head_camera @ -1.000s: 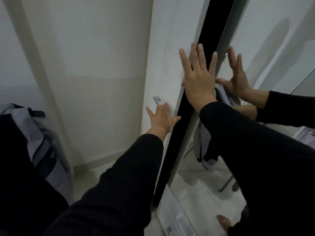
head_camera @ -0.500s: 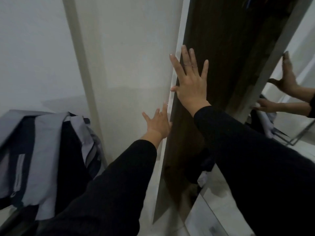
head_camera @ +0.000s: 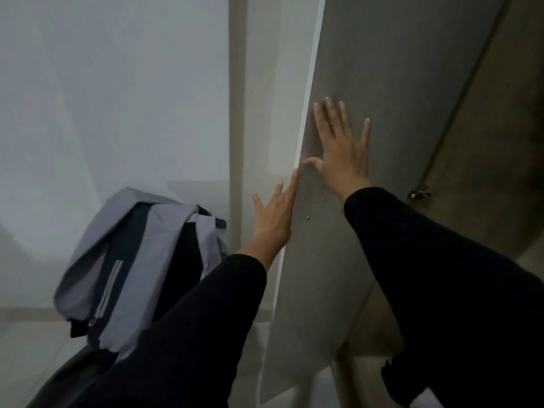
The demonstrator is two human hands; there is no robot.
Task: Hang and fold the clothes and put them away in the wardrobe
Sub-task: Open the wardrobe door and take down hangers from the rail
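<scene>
The wardrobe door [head_camera: 382, 83] now stands swung well open, its plain grey inner face turned toward me where a second ago only a dark slit showed beside a mirrored panel; that mirror has left the view, and a metal hinge [head_camera: 419, 193] shows at the door's far edge against the dim interior. I judge the opening step nearly done, so the wardrobe is ready to take clothes. Low on my left, a grey and navy jacket [head_camera: 141, 260] lies draped over something dark that I cannot make out, well apart from the door and more fully in sight than before; nothing has been hung or folded yet. My right hand [head_camera: 343, 151] presses flat on the door's inner face, fingers spread wide and holding nothing, much as half a second ago. My left hand [head_camera: 275, 219] rests with straight fingers along the door's pale leading edge, also empty, having moved off the small handle it touched earlier.
</scene>
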